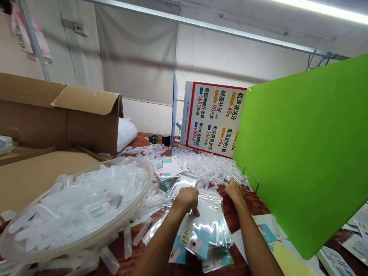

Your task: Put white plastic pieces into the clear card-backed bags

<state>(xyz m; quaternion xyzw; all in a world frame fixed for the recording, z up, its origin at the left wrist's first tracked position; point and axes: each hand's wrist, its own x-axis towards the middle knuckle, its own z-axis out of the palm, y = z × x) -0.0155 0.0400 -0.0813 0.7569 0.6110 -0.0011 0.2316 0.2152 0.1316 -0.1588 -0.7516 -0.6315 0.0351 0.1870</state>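
Note:
My left hand (pixel 186 198) is closed, with curled fingers at the top of a stack of clear plastic bags (pixel 207 214). A finger presses on the top bag, which has a white and teal printed card inside. At the near edge of the pile of small translucent plastic tubes (pixel 209 166), my right hand (pixel 235 190) has its fingers bent together. Its fingertips are partly hidden, so whatever they pinch does not show. Just beyond my left hand lies another stack of bagged cards (pixel 171 167).
A wide pale basin (pixel 151 174) heaped with translucent plastic pieces stands on the left before a cardboard box (pixel 92 126). A tilted green board (pixel 301 145) rises on the right beside a printed sign (pixel 215 119). Tape rolls (pixel 166 139) sit at the back.

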